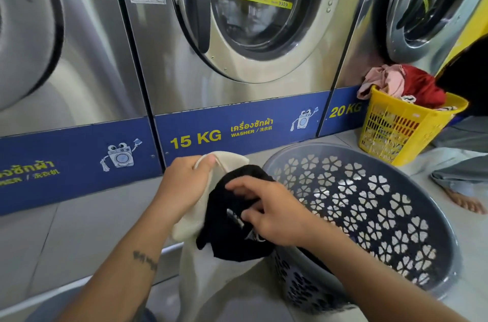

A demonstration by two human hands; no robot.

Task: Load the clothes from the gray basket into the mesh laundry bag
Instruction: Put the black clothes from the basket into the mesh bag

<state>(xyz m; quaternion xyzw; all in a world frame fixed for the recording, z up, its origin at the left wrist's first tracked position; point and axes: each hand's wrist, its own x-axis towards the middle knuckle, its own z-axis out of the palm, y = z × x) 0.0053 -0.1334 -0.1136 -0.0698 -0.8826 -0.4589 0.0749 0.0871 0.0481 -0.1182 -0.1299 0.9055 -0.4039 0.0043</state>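
The mesh laundry bag (pixel 189 232) is pinched up by the left hand (pixel 184 182) so the black garment (pixel 232 232), gripped by the right hand (pixel 269 213), can be admitted.

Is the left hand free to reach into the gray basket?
Unlikely: the left hand pinches the rim of the mesh laundry bag, and the right hand holding a black garment crosses its path.
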